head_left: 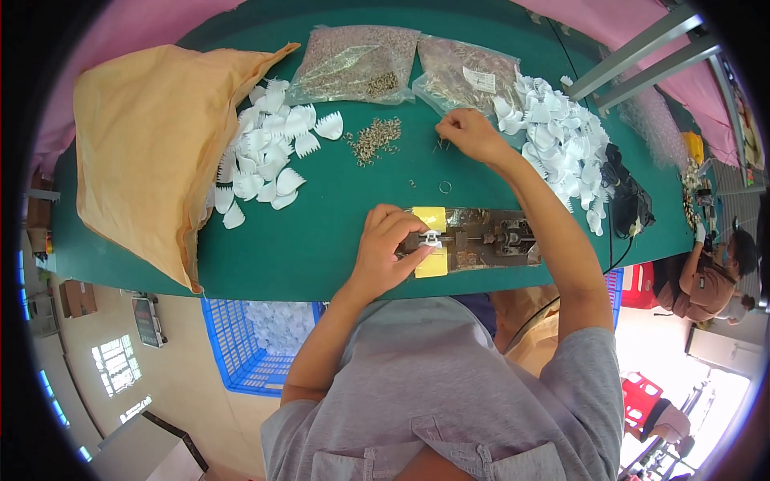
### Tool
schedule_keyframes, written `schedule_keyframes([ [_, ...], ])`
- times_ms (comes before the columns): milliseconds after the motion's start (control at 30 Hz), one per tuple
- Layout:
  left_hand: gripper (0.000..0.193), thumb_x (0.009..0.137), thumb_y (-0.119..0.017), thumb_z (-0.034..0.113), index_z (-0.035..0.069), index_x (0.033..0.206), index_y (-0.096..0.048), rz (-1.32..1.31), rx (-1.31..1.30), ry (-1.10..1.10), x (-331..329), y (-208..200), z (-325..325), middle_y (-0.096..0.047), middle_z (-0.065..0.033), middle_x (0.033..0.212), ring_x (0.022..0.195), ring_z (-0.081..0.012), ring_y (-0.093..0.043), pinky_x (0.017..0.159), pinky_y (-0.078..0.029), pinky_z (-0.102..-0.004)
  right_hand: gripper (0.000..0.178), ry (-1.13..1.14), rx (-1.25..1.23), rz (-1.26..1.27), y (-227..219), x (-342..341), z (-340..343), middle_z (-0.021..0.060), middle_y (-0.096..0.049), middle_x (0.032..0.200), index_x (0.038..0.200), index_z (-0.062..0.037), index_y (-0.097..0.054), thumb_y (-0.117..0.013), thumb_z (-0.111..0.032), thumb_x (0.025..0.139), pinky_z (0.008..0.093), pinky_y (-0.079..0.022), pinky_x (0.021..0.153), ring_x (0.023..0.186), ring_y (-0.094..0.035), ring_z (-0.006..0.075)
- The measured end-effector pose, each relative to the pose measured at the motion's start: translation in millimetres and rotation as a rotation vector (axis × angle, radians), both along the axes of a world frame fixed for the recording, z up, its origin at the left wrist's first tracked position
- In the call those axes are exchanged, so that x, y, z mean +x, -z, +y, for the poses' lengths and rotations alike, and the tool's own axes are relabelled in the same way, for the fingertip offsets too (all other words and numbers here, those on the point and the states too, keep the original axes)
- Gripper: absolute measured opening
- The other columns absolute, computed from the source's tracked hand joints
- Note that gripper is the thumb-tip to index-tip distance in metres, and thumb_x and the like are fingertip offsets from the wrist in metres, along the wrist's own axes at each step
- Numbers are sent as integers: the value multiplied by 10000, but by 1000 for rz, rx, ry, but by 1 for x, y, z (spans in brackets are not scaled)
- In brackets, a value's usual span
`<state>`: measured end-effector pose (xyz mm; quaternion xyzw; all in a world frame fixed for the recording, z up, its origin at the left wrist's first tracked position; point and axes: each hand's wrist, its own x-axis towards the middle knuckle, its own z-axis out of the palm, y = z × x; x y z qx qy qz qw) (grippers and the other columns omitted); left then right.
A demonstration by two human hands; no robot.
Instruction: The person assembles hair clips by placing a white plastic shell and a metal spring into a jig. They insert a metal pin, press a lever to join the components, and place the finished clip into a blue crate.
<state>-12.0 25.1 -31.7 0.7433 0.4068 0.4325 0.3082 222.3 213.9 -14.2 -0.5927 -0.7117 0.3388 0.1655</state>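
My left hand (pixel 382 250) is closed on a small white plastic piece (pixel 431 239) at the left end of a metal fixture (pixel 480 260). Yellow pads (pixel 429 218) lie above and below that piece. Farther off, my right hand (pixel 472 133) is raised over the green table with its fingers pinched together. Thin dark metal bits (pixel 440 147) show just under those fingertips; whether they are gripped is too small to tell. A heap of small metal clips (pixel 374 140) lies left of my right hand. Between hand and fixture rests a thin metal ring (pixel 445 187).
White toothed plastic pieces are heaped at left (pixel 277 140) and right (pixel 565 132). A large tan sack (pixel 144 152) stands far left. Clear bags of metal parts (pixel 353 60) lie at the back. A blue crate (pixel 233 345) sits below the table edge. A co-worker (pixel 706 280) is at far right.
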Motion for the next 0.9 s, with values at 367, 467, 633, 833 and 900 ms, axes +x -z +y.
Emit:
schedule_keyframes([
  [367,275,791,-885,124,63,996,-713,-2,-2,21,3,-4,7,-719,-51,1026,1052,-269,-583,893,-495,-380,231,102,119,-350,-8,-20,-22,133,-788,926,856,-62,-791,-789,-293,845,417,-594,802,867,-760,302],
  [467,279,792,-887,126,61,999,-712,-16,9,26,3,-5,4,-719,-51,1021,1042,-270,-586,887,-498,-378,207,53,140,-307,-4,-9,-23,124,-790,919,859,-72,-796,-797,-276,825,414,-603,808,875,-764,299],
  [633,291,788,-894,129,60,1002,-710,-24,-22,3,2,-1,-2,-716,-56,1023,1021,-271,-597,878,-502,-378,204,85,-213,345,-16,19,-42,37,-718,802,989,27,-752,-764,-137,867,245,-560,715,773,-657,81],
  [833,307,777,-895,100,54,1011,-703,-23,-1,-1,1,0,1,-711,-60,1022,1023,-275,-604,864,-510,-378,196,58,-212,586,-57,12,-115,39,-746,900,1079,35,-750,-736,-68,913,243,-561,742,803,-674,80],
  [900,314,768,-896,83,58,1015,-704,-34,2,5,1,-3,3,-711,-59,1028,1023,-275,-604,868,-514,-379,155,45,-111,525,-61,7,-146,42,-759,923,1037,7,-774,-764,-93,920,272,-569,771,831,-677,87],
])
